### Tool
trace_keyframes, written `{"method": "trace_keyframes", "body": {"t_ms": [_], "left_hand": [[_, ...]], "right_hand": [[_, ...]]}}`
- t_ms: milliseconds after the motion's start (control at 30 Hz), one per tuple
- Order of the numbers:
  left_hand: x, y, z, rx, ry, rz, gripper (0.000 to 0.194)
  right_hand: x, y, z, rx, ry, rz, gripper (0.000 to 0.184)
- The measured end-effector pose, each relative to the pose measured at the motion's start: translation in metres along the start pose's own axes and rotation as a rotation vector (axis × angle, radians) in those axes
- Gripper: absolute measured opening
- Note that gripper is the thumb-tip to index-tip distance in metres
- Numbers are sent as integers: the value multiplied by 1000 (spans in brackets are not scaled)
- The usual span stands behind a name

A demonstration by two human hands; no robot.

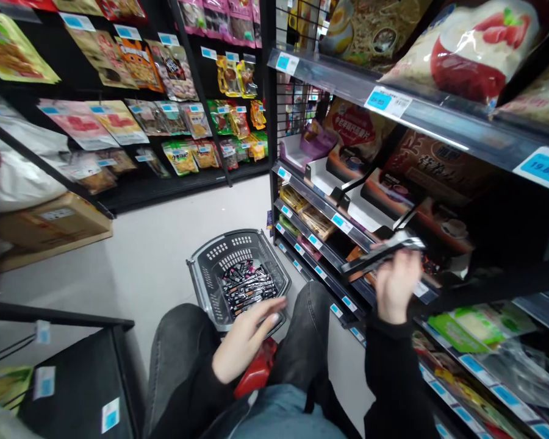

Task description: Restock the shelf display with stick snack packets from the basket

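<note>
My right hand (pixel 397 285) is closed round a slim black stick packet (pixel 366 261) with a shiny end, in front of the right-hand shelf. Motion blurs it, and I cannot make out whether it is one packet or several. My left hand (pixel 247 340), fingers stretched out, hovers over the near edge of a dark grey shopping basket (pixel 201 294) on the floor. Inside the basket lie many similar slim black packets (pixel 251 286). Open display boxes (pixel 363 207) stand on the shelf beyond my right hand.
On the right, a metal shelf edge (pixel 348 85) juts out above, carrying large food bags (pixel 480 52). Hanging snack packs (pixel 137 64) fill the back rack. A cardboard box (pixel 50 225) sits at left, and a black stand (pixel 80 384) is near. Something red (pixel 257 369) is between my knees.
</note>
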State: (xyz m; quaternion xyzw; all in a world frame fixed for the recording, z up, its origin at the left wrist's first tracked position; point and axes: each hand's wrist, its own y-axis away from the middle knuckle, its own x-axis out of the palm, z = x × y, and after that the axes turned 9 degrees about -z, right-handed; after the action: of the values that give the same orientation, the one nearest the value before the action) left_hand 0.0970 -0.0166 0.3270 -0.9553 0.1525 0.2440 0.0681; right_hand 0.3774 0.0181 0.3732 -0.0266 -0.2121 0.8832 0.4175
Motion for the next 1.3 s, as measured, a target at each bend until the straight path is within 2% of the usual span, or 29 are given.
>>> {"method": "trace_keyframes", "body": {"t_ms": [67,100,133,200,267,367,600,700,767,833,933,1000,1067,1167,1233,1300], "left_hand": [[5,-13,-22,84,33,-61,41],[7,-19,-30,103,63,-50,44],[10,-25,-35,90,107,-4,46],[13,-31,-39,-29,245,149,47],[13,-31,-36,-188,384,255,42],[11,-21,-27,-333,472,296,33],[7,-3,-4,-383,395,393,33],[9,1,-5,-310,252,399,31],[12,3,-10,-260,169,362,35],[16,5,-17,-197,15,283,38],[23,7,-23,-102,-360,144,39],[28,8,-23,-31,-532,53,36],[33,10,-19,152,-619,-29,34],[38,14,-11,508,-670,-130,33],[40,17,-7,630,-673,-212,31],[41,19,-6,658,-680,-273,33]], "right_hand": [[29,45,8,293,-244,168,23],[39,63,10,417,-325,213,21],[47,79,11,523,-377,255,20],[54,99,8,657,-424,303,21],[51,106,1,683,-408,323,24],[37,103,-11,618,-312,366,30],[-1,101,-14,609,-106,583,25],[-7,112,-14,622,-26,564,30],[-9,119,-15,638,-24,532,34],[-11,124,-15,646,-23,533,36],[-13,125,-11,639,-11,564,37],[-14,125,-8,633,-13,555,36],[-13,127,-6,637,-27,548,35],[-11,131,-5,650,-43,572,31],[-10,136,-6,633,-35,571,26],[-9,139,-6,600,-9,554,24]]}}
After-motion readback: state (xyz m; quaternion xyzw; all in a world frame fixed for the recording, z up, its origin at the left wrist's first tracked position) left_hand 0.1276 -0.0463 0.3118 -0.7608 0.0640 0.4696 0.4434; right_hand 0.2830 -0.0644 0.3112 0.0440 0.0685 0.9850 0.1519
